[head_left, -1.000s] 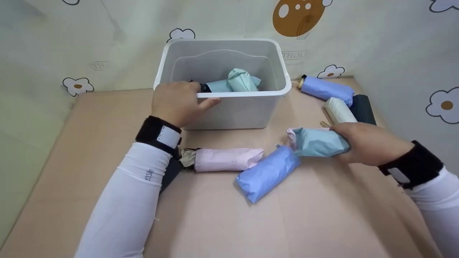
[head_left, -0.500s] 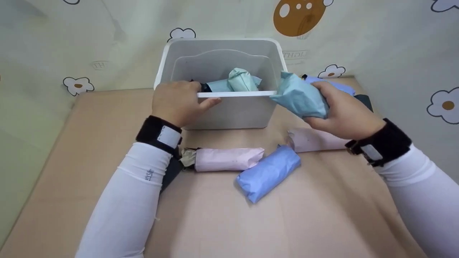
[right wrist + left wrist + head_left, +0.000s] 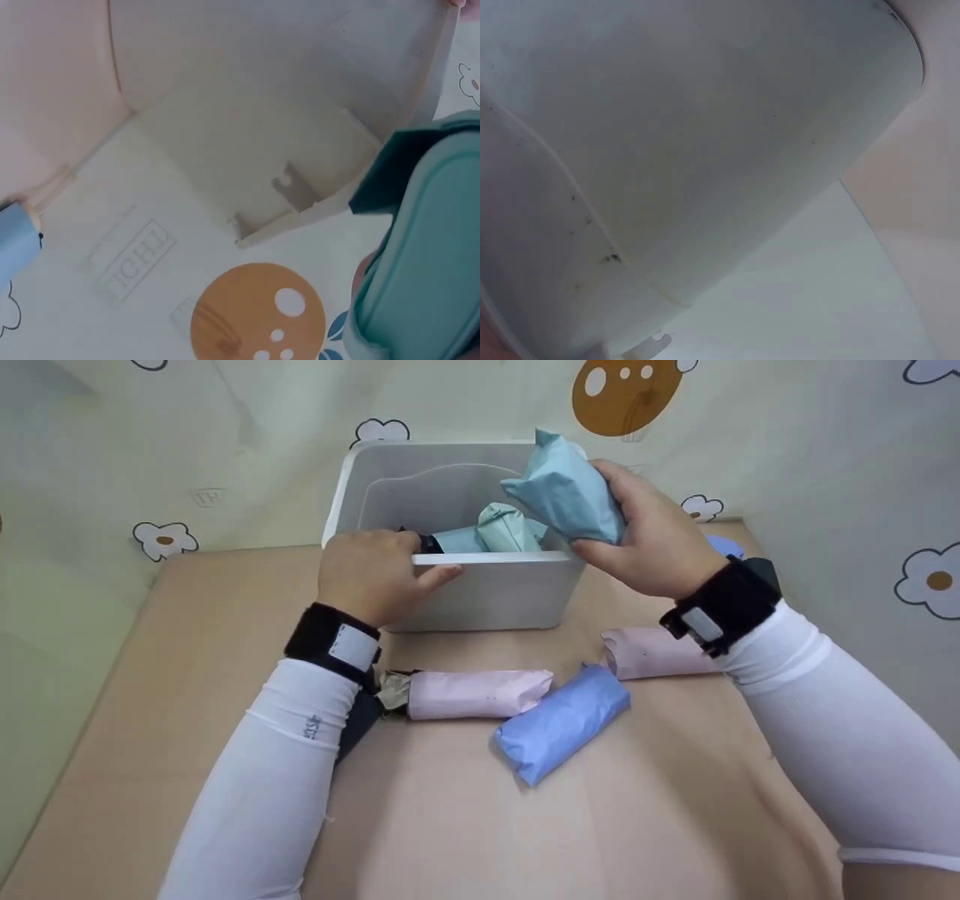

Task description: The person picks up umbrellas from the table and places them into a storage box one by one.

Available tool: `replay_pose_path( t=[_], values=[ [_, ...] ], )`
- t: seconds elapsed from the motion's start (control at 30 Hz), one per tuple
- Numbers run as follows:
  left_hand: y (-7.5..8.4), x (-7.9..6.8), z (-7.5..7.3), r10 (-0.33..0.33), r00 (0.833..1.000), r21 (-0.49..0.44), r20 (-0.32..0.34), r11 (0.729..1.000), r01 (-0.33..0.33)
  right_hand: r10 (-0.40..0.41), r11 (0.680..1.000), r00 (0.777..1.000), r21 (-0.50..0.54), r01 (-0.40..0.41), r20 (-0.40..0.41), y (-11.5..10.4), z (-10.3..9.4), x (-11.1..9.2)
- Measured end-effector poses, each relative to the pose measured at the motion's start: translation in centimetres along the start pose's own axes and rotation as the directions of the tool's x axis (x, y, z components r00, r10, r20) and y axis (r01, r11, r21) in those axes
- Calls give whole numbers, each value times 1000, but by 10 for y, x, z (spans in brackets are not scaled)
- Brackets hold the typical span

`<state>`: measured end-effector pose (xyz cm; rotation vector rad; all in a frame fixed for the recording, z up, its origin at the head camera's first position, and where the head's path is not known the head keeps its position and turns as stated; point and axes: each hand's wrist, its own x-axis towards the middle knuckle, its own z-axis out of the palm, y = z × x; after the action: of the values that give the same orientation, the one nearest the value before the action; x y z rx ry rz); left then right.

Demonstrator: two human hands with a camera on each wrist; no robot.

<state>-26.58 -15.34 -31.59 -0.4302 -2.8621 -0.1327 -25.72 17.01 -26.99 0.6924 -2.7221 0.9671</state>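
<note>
My right hand [image 3: 651, 536] grips a teal folded umbrella [image 3: 566, 491], fabric-covered and tilted, above the right side of the white plastic bin [image 3: 480, 596]. In the right wrist view the teal umbrella [image 3: 427, 247] fills the right edge. My left hand [image 3: 367, 574] holds the bin's front rim, thumb outside and the other fingers over the edge, mostly hidden. Inside the bin lie a mint-green bundle [image 3: 508, 529] and a blue-teal one [image 3: 459, 540] with a dark end. The left wrist view shows the bin's wall [image 3: 705, 135] close up.
In front of the bin lie a pink folded umbrella [image 3: 480, 694], a blue one [image 3: 562, 725] and another pink one [image 3: 656, 652]. A dark one [image 3: 358, 724] is partly behind my left wrist. More lie at right, mostly hidden by my right arm. A patterned wall covering [image 3: 247, 457] stands behind.
My right hand has lifted the teal umbrella from above the right-hand pink one, up and left to over the bin's rim. My left hand stays on the rim.
</note>
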Motion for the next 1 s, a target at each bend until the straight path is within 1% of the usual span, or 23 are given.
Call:
replay_pose_path(
  t=[0.1,0.2,0.37,0.53,0.7,0.8,1.0],
  values=[
    [0,-1,0,-6,1000,-1,10,1000,6,29,998,1000,-51,-29,-2,-7,5,14],
    [0,-1,1,-11,1000,-2,17,1000,11,60,995,998,-77,-60,-8,-15,11,26],
    [1,-2,1,-13,1000,9,8,1000,12,79,994,997,-69,-80,-26,-30,21,43],
    [2,-2,0,-7,1000,15,-5,1000,8,106,992,994,-73,-107,-24,-40,31,52],
    [1,-1,-1,-9,1000,18,5,1000,9,161,986,987,-50,-161,-16,-41,38,62],
    [0,-1,0,-10,1000,19,6,1000,10,156,987,988,-44,-157,-15,-38,44,67],
    [1,0,-2,-9,1000,22,21,1000,8,133,990,990,-44,-131,46,-27,57,70]
  ],
)
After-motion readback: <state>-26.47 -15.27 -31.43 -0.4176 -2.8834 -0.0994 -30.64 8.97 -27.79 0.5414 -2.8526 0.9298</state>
